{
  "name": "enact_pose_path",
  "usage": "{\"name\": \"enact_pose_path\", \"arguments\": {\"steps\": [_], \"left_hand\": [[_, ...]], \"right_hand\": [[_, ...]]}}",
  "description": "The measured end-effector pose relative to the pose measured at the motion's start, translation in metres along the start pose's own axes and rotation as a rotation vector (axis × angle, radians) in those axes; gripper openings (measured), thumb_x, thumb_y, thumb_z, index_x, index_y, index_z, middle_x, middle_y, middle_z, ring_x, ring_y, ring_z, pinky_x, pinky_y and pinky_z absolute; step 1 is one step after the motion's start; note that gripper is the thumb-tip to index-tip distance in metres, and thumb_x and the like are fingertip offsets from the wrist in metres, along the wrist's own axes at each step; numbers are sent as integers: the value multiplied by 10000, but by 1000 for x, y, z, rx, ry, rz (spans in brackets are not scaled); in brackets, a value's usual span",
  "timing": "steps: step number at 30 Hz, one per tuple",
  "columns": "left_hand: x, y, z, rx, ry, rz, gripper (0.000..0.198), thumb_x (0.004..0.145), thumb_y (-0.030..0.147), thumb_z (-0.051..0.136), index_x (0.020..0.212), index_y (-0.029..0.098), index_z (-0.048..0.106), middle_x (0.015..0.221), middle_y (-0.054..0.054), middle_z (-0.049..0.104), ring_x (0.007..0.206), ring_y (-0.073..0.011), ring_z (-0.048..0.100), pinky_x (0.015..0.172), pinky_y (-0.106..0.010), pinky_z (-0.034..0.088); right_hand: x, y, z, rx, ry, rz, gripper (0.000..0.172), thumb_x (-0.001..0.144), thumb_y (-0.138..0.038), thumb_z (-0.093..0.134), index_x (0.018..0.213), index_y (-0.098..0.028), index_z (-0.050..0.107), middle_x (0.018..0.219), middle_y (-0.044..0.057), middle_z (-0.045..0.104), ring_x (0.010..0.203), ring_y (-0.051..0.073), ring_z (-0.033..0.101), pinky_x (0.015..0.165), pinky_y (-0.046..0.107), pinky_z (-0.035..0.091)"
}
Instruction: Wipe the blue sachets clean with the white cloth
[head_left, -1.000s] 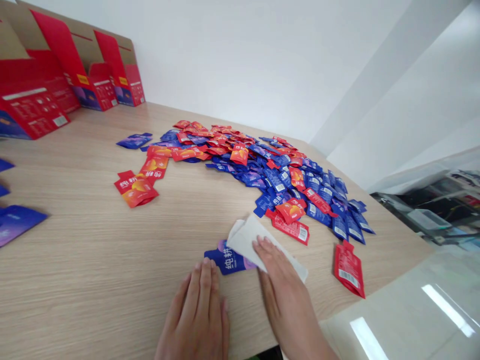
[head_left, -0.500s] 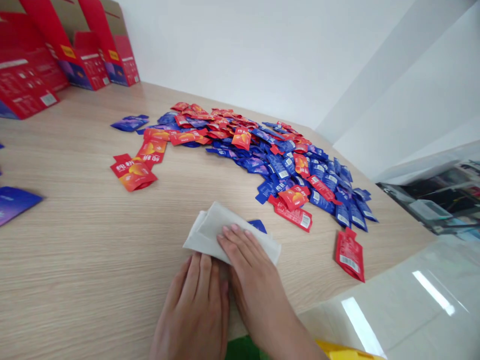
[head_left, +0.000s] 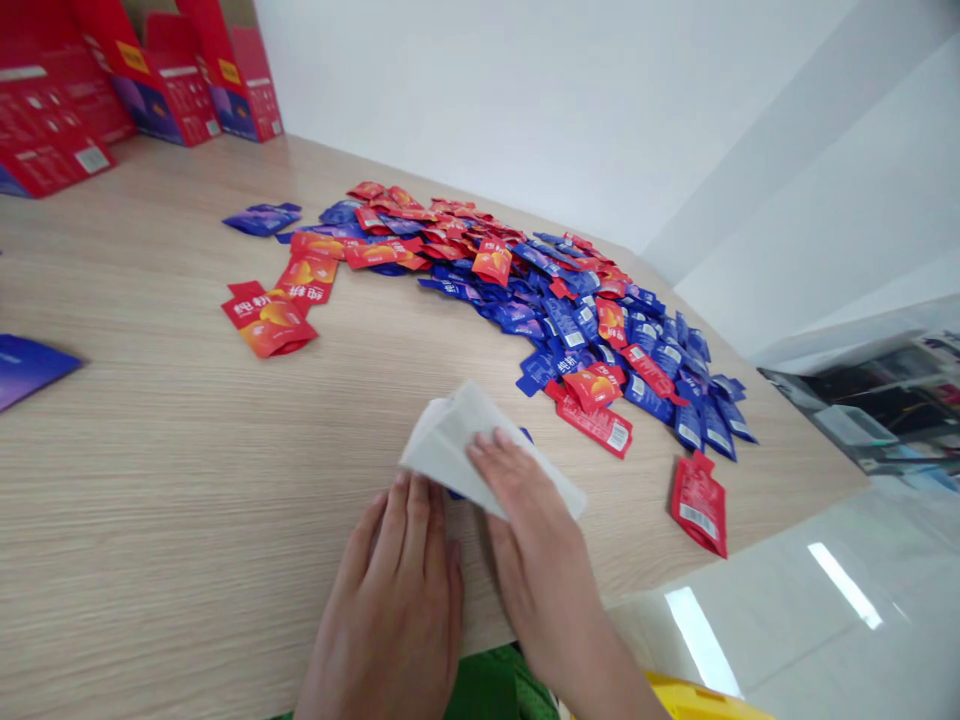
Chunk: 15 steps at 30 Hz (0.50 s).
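A folded white wipe (head_left: 447,440) lies at an angle near the front of the table. My right hand (head_left: 541,545) grips it, with fingers on top and thumb tucked low. Beneath the wipe, small bits of a blue sachet (head_left: 455,495) peek out; the rest of it is covered. My left hand (head_left: 396,590) rests on the tabletop beside it, fingers stretched out and close together, the tips at the wipe's lower left edge. Whether those fingertips touch the blue sachet is hidden.
A broad heap of red and blue sachets (head_left: 525,290) spreads along the wall. Loose red sachets (head_left: 270,318) lie left of it, and one (head_left: 699,505) sits near the right edge. Open red boxes (head_left: 176,95) stand back left. A blue packet (head_left: 34,370) lies at left.
My right hand and the wipe have shifted a little right and away from me, and the wipe has turned. My left hand has moved slightly forward. The view has tilted slightly.
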<state>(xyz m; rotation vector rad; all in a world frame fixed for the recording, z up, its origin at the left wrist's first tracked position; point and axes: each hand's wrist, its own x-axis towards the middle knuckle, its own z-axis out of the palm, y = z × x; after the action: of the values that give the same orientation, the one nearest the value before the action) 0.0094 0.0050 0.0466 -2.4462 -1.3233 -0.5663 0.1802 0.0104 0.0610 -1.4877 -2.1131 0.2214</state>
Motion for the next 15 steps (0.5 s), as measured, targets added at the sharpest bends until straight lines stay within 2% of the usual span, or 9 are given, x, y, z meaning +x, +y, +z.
{"name": "enact_pose_path", "arguments": {"steps": [2, 4, 8, 11, 13, 15], "left_hand": [[1, -1, -2, 3, -26, 18, 458, 926, 127, 372, 1121, 40, 777, 1161, -208, 805, 1083, -352, 770, 950, -506, 618], [2, -3, -3, 7, -20, 35, 441, 931, 127, 385, 1109, 31, 777, 1160, -215, 805, 1083, -349, 773, 944, -496, 623], [0, -2, 0, -6, 9, 7, 480, 972, 165, 399, 1295, -68, 668, 1380, -281, 692, 1263, -370, 705, 997, -481, 606], [0, 1, 2, -32, -18, -17, 498, 987, 171, 392, 1349, -74, 629, 1415, -273, 670, 1312, -372, 675, 1037, -488, 590], [0, 3, 3, -33, -23, -28, 498, 988, 171, 392, 1353, -73, 627, 1417, -274, 669, 1322, -372, 668, 1053, -491, 582], [0, 4, 4, -14, -16, -34, 500, 981, 163, 397, 1354, -81, 623, 1420, -286, 664, 1320, -377, 669, 1051, -495, 584]], "right_hand": [[9, -11, 7, -11, -116, -95, 589, 1012, -25, 410, 1572, -180, 506, 1652, 53, 527, 1573, 156, 415, 1315, 419, 366], [10, -9, 10, -51, -150, -84, 593, 997, -4, 400, 1556, -155, 528, 1655, 66, 520, 1575, 169, 414, 1325, 434, 348], [-8, 22, -2, -123, -16, 87, 545, 1039, -76, 415, 1562, -175, 533, 1642, 94, 532, 1556, 228, 453, 1289, 525, 405], [-26, 47, -16, -148, 81, 239, 465, 1085, -212, 440, 1529, -195, 579, 1598, 122, 579, 1505, 288, 527, 1247, 606, 439], [-31, 51, -22, -146, 134, 315, 445, 1101, -282, 440, 1507, -202, 604, 1573, 128, 606, 1483, 309, 552, 1233, 634, 442], [-28, 43, -22, -106, 172, 338, 449, 1109, -293, 431, 1523, -219, 589, 1573, 117, 607, 1482, 305, 553, 1225, 629, 455]]}}
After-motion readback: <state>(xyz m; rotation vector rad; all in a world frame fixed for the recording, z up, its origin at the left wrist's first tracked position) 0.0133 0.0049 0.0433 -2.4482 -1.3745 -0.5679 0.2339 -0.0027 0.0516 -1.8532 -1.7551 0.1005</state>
